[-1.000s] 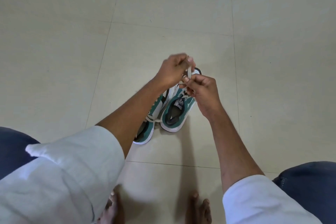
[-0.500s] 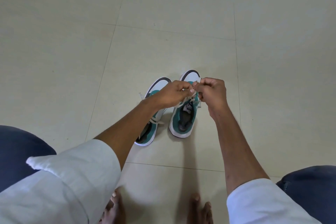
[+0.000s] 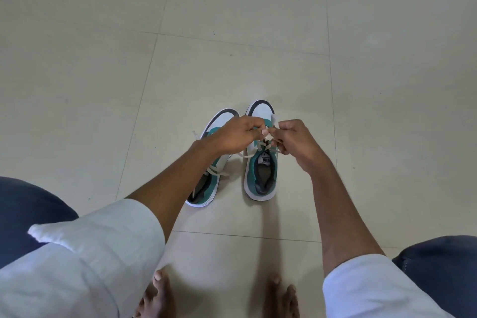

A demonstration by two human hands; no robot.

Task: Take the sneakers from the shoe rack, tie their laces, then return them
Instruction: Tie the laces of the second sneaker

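Two hands meet over the right-side shoe: the left hand (image 3: 236,134) and right hand (image 3: 296,141) each pinch the cream flat lace (image 3: 268,137), fingers clamped shut on it, nearly touching. Beneath them sits the teal-and-white sneaker (image 3: 262,175) on the pale tiled floor (image 3: 103,85), its twin teal-and-white sneaker (image 3: 206,186) just beside, partly under the left forearm. White sleeves frame both arms.

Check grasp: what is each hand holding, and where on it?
Both the left hand and the right hand pinch the cream lace of the right-side sneaker, above its eyelets near the tongue. The lace's tip sticks up beside the right hand.
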